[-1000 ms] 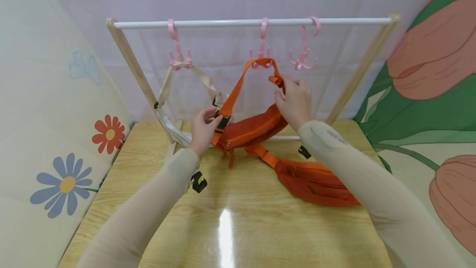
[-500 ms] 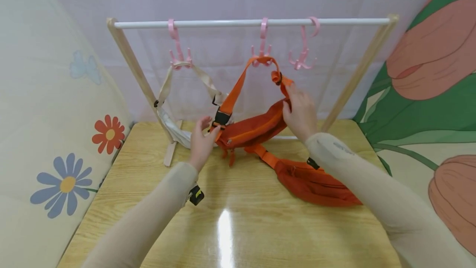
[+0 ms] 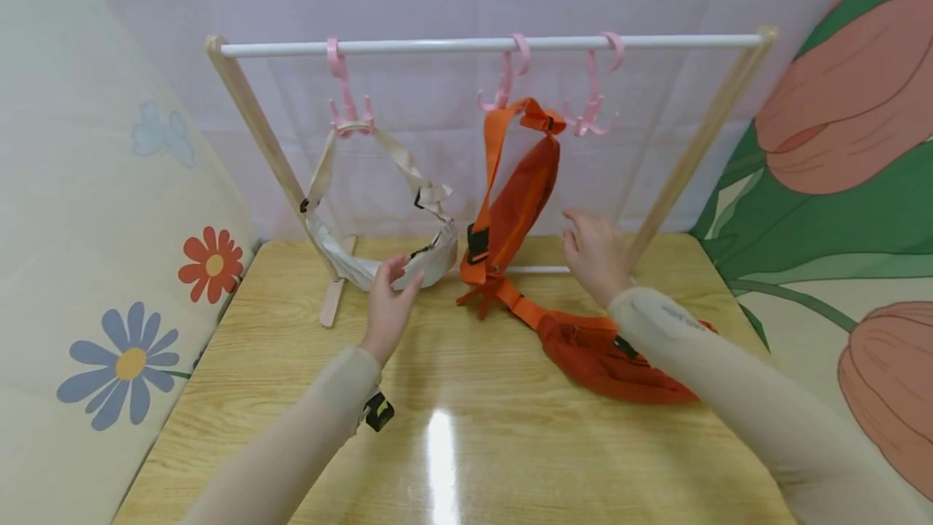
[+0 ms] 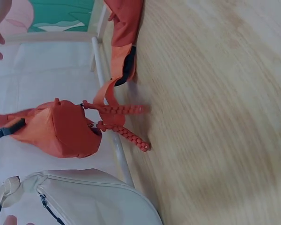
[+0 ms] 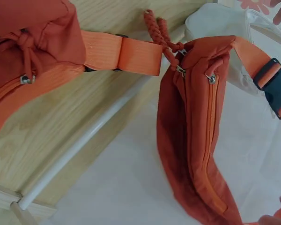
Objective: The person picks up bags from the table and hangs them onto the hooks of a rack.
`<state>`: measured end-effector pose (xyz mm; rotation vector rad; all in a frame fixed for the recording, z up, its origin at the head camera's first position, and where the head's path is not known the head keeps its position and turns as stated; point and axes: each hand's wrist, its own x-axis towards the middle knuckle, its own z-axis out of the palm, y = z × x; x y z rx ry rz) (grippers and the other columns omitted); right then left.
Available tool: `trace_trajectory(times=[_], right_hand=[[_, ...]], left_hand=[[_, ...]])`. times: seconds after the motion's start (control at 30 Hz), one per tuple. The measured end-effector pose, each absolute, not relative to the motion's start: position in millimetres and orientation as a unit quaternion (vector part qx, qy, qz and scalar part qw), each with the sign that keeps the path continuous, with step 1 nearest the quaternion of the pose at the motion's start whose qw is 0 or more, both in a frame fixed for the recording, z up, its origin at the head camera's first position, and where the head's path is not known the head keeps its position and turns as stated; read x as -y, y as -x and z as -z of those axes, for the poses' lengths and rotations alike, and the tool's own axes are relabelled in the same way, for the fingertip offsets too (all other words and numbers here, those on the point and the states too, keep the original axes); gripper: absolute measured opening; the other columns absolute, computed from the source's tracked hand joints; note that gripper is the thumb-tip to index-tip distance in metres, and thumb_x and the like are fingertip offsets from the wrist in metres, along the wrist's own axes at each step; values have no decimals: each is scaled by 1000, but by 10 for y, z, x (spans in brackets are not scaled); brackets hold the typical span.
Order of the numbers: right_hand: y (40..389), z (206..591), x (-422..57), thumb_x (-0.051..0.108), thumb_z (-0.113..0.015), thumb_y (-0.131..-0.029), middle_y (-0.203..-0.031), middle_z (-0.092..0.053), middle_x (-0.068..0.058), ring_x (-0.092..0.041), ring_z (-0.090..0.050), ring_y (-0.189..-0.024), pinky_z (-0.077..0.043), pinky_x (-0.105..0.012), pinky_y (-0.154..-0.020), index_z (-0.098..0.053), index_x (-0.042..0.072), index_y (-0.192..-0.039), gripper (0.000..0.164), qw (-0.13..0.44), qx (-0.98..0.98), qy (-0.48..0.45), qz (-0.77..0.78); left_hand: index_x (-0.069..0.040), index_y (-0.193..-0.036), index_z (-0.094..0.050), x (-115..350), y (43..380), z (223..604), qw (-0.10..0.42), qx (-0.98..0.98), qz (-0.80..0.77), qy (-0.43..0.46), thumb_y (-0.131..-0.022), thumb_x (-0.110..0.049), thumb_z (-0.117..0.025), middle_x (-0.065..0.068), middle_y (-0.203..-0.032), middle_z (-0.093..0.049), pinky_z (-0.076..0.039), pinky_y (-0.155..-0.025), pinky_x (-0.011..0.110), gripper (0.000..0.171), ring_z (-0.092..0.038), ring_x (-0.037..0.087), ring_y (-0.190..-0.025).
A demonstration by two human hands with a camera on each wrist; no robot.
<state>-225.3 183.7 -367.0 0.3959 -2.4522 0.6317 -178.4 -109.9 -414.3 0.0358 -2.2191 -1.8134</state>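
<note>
- Fingers (image 3: 392, 267) of the left hand (image 3: 386, 306) are loosely parted and grasp nothing; the hand is raised in front of the cream bag (image 3: 442, 258), and whether it touches that bag I cannot tell.
- Right hand (image 3: 598, 253) likewise grasps nothing; its fingers are softly bent, near the right side of the hanging orange bag (image 3: 528, 193) and apart from it.
- That orange bag hangs steeply tilted from the middle pink hook (image 3: 503, 91), right end high, left end low.
- Its black buckle (image 3: 478, 243) sits at the lower left, on the orange strap (image 3: 496, 140); two braided cords (image 4: 131, 137) dangle from the low end, towards the counter (image 3: 481, 428).
- Second orange bag (image 3: 605, 355) lies on the counter at the right, partly hidden by the right sleeve (image 3: 729, 387); its own strap (image 3: 526, 312) reaches left and far, to just below the hanging one.
- Cream bag hangs by its strap from the left pink hook (image 3: 348, 96).
- Third pink hook (image 3: 592, 100) hangs at the right, on the same white rail (image 3: 430, 46).
- Wooden posts (image 3: 696, 144) carry the rail at either end; a lower white bar (image 3: 539, 270) runs along the far side.
- Red flower (image 3: 213, 264) and blue flower (image 3: 129, 363) mark the cloth at left.
</note>
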Motion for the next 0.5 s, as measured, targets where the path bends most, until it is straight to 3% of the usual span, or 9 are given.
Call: trace_trajectory(times=[0.5], right_hand=[[2145,3777,-1938,-1,-62,-90,-110,-71,-26,-46,-66,-99,-52,-56,-87,-68,-8,-112,25,289,919,-144,-225]], left_hand=[[15,-128,-52,1081,1641,4309,152,756,636,-18,-96,1,-63,32,-132,-56,-40,-107,57,37,-51,45,-123]])
